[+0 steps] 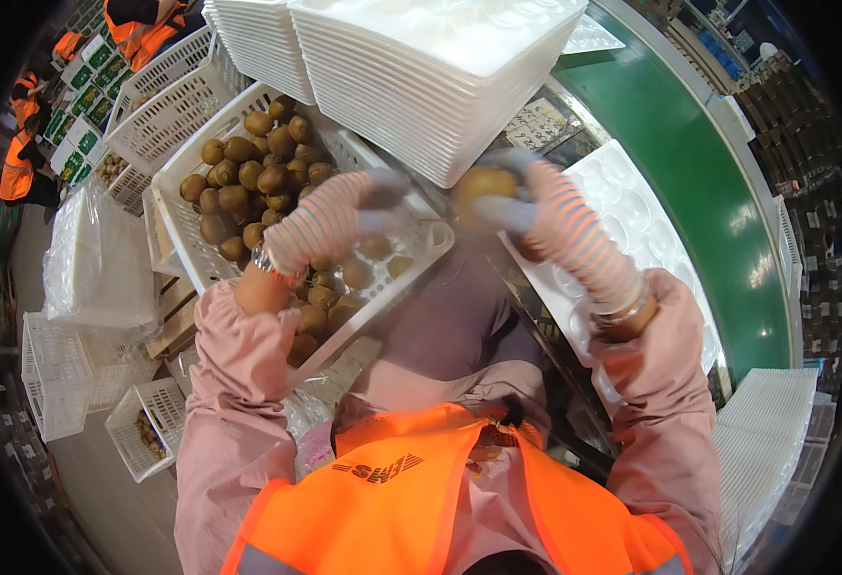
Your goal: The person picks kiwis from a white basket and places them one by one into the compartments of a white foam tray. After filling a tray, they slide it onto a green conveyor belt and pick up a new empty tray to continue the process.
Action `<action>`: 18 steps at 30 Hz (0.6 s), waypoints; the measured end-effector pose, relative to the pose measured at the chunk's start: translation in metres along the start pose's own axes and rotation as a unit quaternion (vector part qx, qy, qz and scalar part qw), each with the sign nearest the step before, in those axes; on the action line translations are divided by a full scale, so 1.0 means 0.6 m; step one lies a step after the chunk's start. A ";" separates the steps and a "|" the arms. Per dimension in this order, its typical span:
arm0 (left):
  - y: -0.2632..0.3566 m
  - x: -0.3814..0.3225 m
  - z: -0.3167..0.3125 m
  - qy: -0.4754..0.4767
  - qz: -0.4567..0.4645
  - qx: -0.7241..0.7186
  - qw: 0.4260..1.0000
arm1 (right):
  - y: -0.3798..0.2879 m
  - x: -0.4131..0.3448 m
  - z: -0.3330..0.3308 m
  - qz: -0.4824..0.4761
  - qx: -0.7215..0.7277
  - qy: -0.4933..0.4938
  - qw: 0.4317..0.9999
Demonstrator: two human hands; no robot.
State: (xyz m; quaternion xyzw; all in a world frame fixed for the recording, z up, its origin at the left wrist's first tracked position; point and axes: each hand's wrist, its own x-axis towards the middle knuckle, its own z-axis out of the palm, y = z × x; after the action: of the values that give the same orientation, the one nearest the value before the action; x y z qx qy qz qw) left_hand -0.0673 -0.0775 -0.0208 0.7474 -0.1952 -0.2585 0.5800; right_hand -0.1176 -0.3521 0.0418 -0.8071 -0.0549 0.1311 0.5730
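Both of my hands wear striped knit gloves with grey fingers, and both are motion-blurred. My right hand (557,215) grips a brown kiwifruit (489,190) between thumb and fingers, near the corner of the tall tray stack. Under that hand, another kiwifruit (531,246) shows partly at the edge of a white molded plastic tray (611,198) with round hollows. Over the right side of a white perforated crate (198,269) of kiwifruit (234,198), my left hand (338,215) has its thumb and fingers apart, with nothing visible between them.
A tall stack of white trays (421,100) stands ahead. A green conveyor belt (708,187) curves along the right, with more stacked trays (766,445) at lower right. White crates (176,93) and a plastic-wrapped bundle (101,259) are on the left. People in orange vests (18,169) are farther back.
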 end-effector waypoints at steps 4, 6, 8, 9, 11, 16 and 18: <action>-0.152 0.055 -0.034 0.065 -0.158 0.413 0.894 | 0.019 -0.027 -0.094 0.021 -0.022 0.086 0.996; -0.237 0.072 -0.012 -0.005 -0.204 0.435 0.877 | 0.045 -0.036 -0.116 0.021 -0.059 0.113 0.992; -0.307 0.074 0.019 -0.025 -0.206 0.450 0.868 | 0.069 -0.049 -0.127 0.023 -0.069 0.119 0.990; -0.335 0.070 0.043 -0.002 -0.184 0.500 0.846 | 0.079 -0.048 -0.126 0.036 -0.061 0.120 0.990; -0.369 0.073 0.074 0.047 -0.231 0.459 0.857 | 0.090 -0.051 -0.125 0.035 -0.101 0.118 0.987; -0.375 0.078 0.091 0.066 -0.245 0.473 0.844 | 0.081 -0.051 -0.120 0.001 -0.147 0.092 0.985; -0.365 0.076 0.088 0.056 -0.246 0.478 0.841 | 0.077 -0.049 -0.119 -0.037 -0.263 0.104 0.959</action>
State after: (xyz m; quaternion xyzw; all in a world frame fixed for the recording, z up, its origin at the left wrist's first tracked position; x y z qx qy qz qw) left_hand -0.0651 -0.0899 -0.2501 0.9686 -0.0718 -0.2251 0.0778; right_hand -0.1292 -0.4396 0.0248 -0.9357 -0.0576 0.0057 0.3480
